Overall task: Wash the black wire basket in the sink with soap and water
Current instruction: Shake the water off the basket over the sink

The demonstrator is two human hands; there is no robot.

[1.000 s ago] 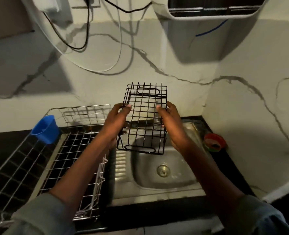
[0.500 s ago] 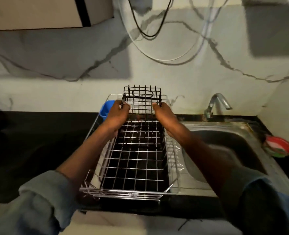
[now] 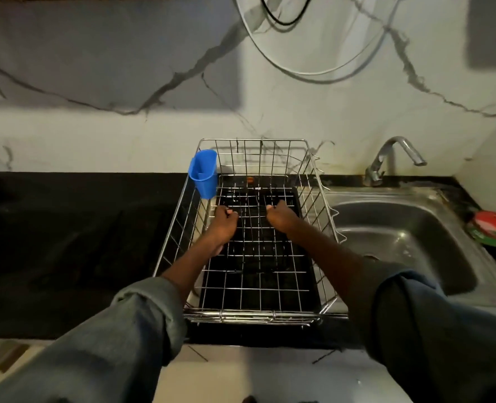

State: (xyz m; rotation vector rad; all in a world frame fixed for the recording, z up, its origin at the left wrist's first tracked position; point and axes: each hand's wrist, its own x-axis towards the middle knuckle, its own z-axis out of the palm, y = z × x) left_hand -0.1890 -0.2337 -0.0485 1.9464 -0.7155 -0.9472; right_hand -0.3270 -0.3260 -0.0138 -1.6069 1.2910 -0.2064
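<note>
Black wire basket [image 3: 254, 228], a grid of thin dark rods, sits low inside the chrome dish rack [image 3: 319, 205], its outline hard to separate from the dark tray beneath; whether it rests on the rack floor cannot be told. That rack is an open rectangular frame of bright steel wire with flared sides, standing on the black countertop [image 3: 80, 228] just left of the sink [image 3: 401, 228]. Left hand [image 3: 223, 223] has its fingers curled round the basket's left edge; right hand [image 3: 281, 218] is curled likewise on the right edge, both grips narrow and closed upon the wire. Grey sleeves [image 3: 142, 321] are rolled back to the forearms. A blue plastic cup holder [image 3: 203, 173], smooth and tapered, hangs on the rack's far left corner. The sink is a brushed stainless basin with rounded corners, wet in patches, with a curved metal tap [image 3: 392, 158] behind it. A red and green round item [image 3: 492, 231] lies on the counter to the right of the sink. White marble-pattern wall [image 3: 124, 82] carries grey veining.
</note>
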